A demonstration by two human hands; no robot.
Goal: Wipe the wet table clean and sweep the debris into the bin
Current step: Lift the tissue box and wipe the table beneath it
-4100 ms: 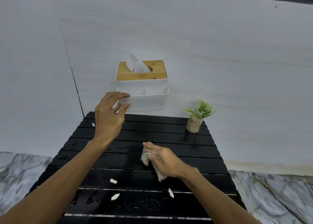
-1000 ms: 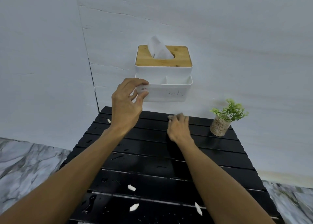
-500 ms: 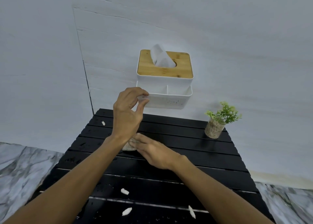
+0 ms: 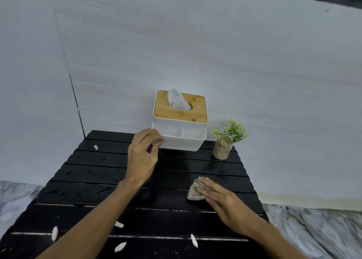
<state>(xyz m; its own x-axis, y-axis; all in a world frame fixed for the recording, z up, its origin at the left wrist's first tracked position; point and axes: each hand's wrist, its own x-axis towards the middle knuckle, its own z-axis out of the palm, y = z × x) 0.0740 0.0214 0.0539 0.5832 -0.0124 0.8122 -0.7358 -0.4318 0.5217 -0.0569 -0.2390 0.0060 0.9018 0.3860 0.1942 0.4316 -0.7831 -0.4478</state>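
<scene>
A black slatted wooden desk point(image 4: 94, 192) fills the lower half of the frame, wet streaks on its left slats. At its far edge, centre frame, the left hand point(image 4: 142, 156) pinches the corner of a white plastic tissue box with a bamboo lid point(image 4: 180, 121). Lower right, the right hand point(image 4: 225, 205) presses flat fingers point(image 4: 204, 184) on a crumpled grey damp tissue wad point(image 4: 194, 193). A small potted green plant point(image 4: 225, 141) stands right of the box. White paper scraps point(image 4: 119, 247) dot the near slats.
</scene>
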